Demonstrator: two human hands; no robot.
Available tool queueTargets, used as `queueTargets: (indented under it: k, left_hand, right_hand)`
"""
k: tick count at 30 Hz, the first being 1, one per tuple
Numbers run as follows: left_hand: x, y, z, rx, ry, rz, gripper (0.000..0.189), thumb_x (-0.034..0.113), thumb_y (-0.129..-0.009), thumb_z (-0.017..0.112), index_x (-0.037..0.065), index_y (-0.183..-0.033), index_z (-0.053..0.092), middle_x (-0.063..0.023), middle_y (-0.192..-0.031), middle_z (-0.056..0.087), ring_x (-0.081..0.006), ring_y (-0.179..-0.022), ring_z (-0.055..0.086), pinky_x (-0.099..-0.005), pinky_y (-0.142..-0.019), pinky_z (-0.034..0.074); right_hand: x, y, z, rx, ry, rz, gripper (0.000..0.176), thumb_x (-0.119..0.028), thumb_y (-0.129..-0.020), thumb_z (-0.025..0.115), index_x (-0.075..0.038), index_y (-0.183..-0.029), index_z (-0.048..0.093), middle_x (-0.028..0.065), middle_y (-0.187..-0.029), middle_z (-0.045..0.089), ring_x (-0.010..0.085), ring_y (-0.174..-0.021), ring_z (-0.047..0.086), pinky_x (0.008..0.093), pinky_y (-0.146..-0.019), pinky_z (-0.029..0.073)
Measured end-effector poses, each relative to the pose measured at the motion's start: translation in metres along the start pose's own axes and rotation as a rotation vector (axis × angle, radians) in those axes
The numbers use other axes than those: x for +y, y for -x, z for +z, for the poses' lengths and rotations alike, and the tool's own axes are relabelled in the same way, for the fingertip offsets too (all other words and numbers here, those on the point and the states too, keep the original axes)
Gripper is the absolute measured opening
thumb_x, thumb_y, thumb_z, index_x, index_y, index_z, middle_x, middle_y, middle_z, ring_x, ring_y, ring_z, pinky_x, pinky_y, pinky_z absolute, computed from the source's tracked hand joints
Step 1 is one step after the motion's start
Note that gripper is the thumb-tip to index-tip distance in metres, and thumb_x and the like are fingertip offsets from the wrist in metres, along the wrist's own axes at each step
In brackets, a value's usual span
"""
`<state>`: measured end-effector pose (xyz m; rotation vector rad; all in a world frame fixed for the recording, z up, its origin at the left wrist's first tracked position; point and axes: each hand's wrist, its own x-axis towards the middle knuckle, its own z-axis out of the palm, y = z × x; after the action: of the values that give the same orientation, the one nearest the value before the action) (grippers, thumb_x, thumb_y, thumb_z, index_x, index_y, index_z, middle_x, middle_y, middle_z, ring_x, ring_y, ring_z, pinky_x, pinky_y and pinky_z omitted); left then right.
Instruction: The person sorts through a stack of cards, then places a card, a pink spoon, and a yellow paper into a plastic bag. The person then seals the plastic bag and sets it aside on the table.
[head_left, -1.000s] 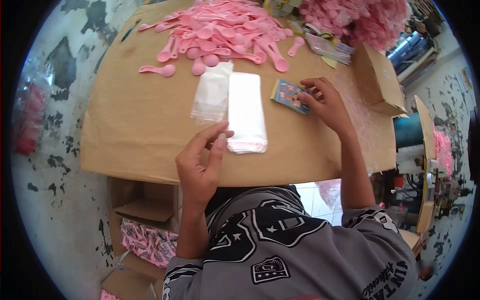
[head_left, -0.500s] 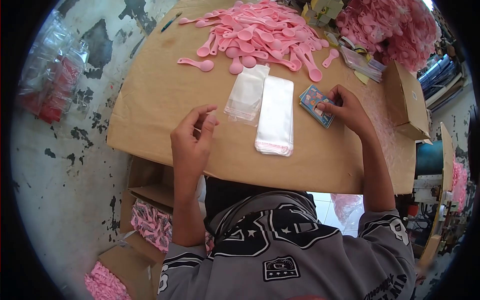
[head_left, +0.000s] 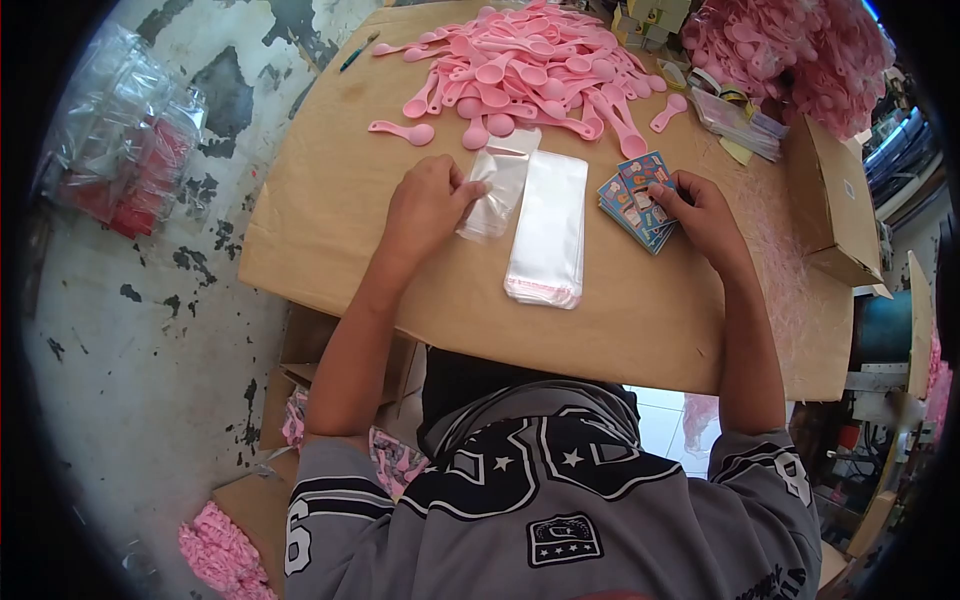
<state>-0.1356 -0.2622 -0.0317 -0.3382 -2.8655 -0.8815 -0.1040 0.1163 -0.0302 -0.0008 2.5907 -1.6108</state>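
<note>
One small card (head_left: 648,182) is pinched by the thumb and fingers of the right hand (head_left: 704,212), just left of that palm and partly over the card pile (head_left: 622,212) on the table (head_left: 640,325). The left hand (head_left: 428,205) is nearer to the see-through bag (head_left: 502,188), which lies just right of its thumb tip, long side running near to far, with the stack of shiny bags (head_left: 548,230) between it and the cards. Some left fingers are hidden, so I cannot tell if they grip the bag, and the card's words are too tiny to read.
</note>
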Motion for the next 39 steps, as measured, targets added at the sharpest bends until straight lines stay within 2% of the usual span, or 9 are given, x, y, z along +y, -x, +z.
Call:
queueTargets:
  k: [6,9,16,22,26,29,31,35,39]
  left_hand:
    - [-0.01,-0.002,-0.03,-0.142,0.24,-0.154,0.024,0.02,-0.096,0.074,-0.003,-0.09,0.069,-0.0035,-0.072,0.067,-0.0098,-0.064,0.059,-0.0302,-0.06,0.047]
    - [-0.011,0.007,-0.04,-0.127,0.256,-0.21,0.025,0.019,-0.098,0.071,-0.004,-0.09,0.068,-0.0078,-0.075,0.07,-0.0145,-0.066,0.063,-0.0316,-0.063,0.05]
    - [-0.022,0.039,-0.031,-0.088,0.805,-0.183,0.014,0.019,-0.104,0.066,0.006,-0.1,0.067,-0.0011,-0.086,0.066,-0.009,-0.084,0.058,-0.0245,-0.079,0.043]
    - [-0.025,0.054,-0.025,-0.083,1.095,-0.234,0.012,0.019,-0.105,0.067,0.007,-0.106,0.065,-0.0004,-0.088,0.066,-0.0075,-0.083,0.058,-0.0226,-0.079,0.043]
    - [-0.032,0.057,-0.021,-0.061,1.117,-0.173,0.013,0.019,-0.104,0.069,0.008,-0.11,0.065,-0.002,-0.092,0.069,-0.0086,-0.088,0.062,-0.0232,-0.08,0.043]
    - [-0.017,0.059,-0.019,0.049,1.092,-0.153,0.013,0.017,-0.103,0.07,0.008,-0.109,0.064,-0.0079,-0.1,0.074,-0.0101,-0.091,0.063,-0.0251,-0.081,0.043]
    - [-0.008,0.059,-0.019,0.113,1.082,-0.136,0.016,0.017,-0.101,0.072,0.007,-0.111,0.064,-0.0122,-0.109,0.076,-0.0112,-0.096,0.065,-0.0265,-0.083,0.042]
    - [0.009,0.061,-0.016,0.174,1.194,-0.128,0.02,0.016,-0.1,0.072,0.006,-0.117,0.065,-0.0139,-0.109,0.078,-0.0137,-0.1,0.07,-0.0256,-0.084,0.043]
    - [0.018,0.064,-0.01,0.183,1.425,-0.213,0.017,0.014,-0.102,0.07,0.005,-0.117,0.067,-0.0122,-0.106,0.078,-0.0152,-0.096,0.072,-0.0281,-0.081,0.052]
  right_hand:
    - [0.007,-0.001,-0.005,-0.01,-0.008,-0.012,0.033,-0.033,-0.102,0.071,-0.002,-0.093,0.071,-0.0014,-0.079,0.064,0.0056,-0.072,0.052,0.0271,-0.065,0.042]
    - [0.009,0.0,-0.006,-0.003,-0.029,-0.027,0.032,-0.033,-0.103,0.07,-0.002,-0.095,0.072,-0.0017,-0.079,0.064,0.0057,-0.072,0.053,0.0268,-0.065,0.043]
    - [-0.012,-0.001,-0.013,0.224,-0.14,-0.185,0.027,-0.03,-0.105,0.065,-0.004,-0.106,0.074,-0.0027,-0.081,0.065,0.0054,-0.071,0.055,0.0254,-0.062,0.045]
    - [-0.05,0.005,-0.067,0.208,-0.35,-0.264,0.022,-0.025,-0.105,0.066,-0.004,-0.109,0.072,-0.0024,-0.078,0.063,0.0056,-0.066,0.058,0.0234,-0.06,0.046]
    - [-0.07,0.02,-0.099,0.237,-0.295,-0.299,0.016,-0.022,-0.109,0.061,-0.009,-0.1,0.059,-0.0003,-0.083,0.063,0.0095,-0.069,0.062,0.0243,-0.064,0.051]
    - [-0.08,0.037,-0.083,0.291,0.043,-0.381,0.02,-0.023,-0.103,0.069,-0.004,-0.108,0.072,-0.0034,-0.076,0.06,0.0048,-0.065,0.056,0.0234,-0.058,0.044]
    - [-0.075,0.041,-0.065,0.119,0.106,-0.334,0.019,-0.021,-0.101,0.072,-0.003,-0.108,0.072,-0.0033,-0.077,0.06,0.0046,-0.065,0.055,0.0239,-0.058,0.042]
    - [-0.072,0.055,-0.014,0.105,0.094,-0.269,0.023,-0.023,-0.102,0.071,-0.001,-0.11,0.071,-0.0031,-0.081,0.062,0.0035,-0.068,0.054,0.0231,-0.059,0.042]
    - [-0.077,0.083,0.046,0.069,-0.211,-0.165,0.023,-0.02,-0.103,0.071,0.0,-0.114,0.069,-0.0032,-0.084,0.064,0.0033,-0.069,0.054,0.0218,-0.061,0.043]
